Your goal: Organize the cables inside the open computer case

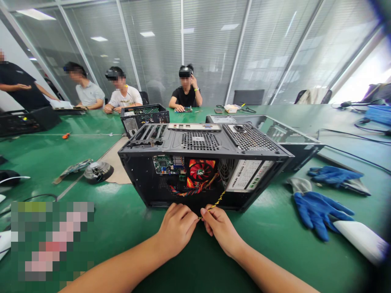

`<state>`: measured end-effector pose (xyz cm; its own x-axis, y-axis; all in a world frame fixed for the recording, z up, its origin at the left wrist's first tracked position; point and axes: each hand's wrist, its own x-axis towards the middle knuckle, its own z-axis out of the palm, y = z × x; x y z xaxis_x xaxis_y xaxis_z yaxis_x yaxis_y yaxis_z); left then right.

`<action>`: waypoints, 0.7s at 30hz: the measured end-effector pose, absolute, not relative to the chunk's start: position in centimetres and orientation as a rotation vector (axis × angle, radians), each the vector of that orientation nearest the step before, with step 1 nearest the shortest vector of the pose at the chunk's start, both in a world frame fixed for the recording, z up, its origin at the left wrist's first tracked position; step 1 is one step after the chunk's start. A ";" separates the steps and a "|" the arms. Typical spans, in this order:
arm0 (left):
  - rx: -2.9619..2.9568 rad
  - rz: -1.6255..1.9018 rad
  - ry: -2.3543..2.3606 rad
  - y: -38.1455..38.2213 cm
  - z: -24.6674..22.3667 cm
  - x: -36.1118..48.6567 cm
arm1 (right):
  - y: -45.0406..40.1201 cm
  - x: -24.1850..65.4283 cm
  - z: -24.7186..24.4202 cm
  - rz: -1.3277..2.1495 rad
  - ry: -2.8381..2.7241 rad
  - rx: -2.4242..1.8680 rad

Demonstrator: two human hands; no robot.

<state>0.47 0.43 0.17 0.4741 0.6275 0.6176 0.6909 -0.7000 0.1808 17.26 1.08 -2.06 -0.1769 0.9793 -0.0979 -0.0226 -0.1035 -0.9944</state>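
Note:
A black computer case (134,175) lies in front of me with its side open and its rear panel facing up. From inside it, below the labelled power supply (249,175), a twisted yellow-and-black cable (220,198) runs out toward me. My right hand (222,228) pinches this cable, fingers closed. Close beside it, my left hand (177,226) is closed on the cable's end, which its fingers mostly hide. Inside the case show a red cooling fan (201,171), a bundle of coloured wires (186,192) and part of a circuit board (165,165).
Blue work gloves (317,207) and a white object (360,240) lie at right. A round metal-and-black part (98,171) rests on cardboard (117,162) at left. Behind stand another case (145,116) and a case shell (299,150). Several people sit or stand across the green table (91,150).

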 end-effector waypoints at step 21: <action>-2.599 -0.914 -1.191 0.8 0.2 0.3 | 1.1 17.2 -1.8 1.436 -1.278 -1.182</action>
<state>0.30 0.75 0.24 0.5022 0.6411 0.5804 0.7262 -0.6770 0.1194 17.18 1.12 -1.76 -0.1852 0.9769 -0.1065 -0.0082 -0.1099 -0.9939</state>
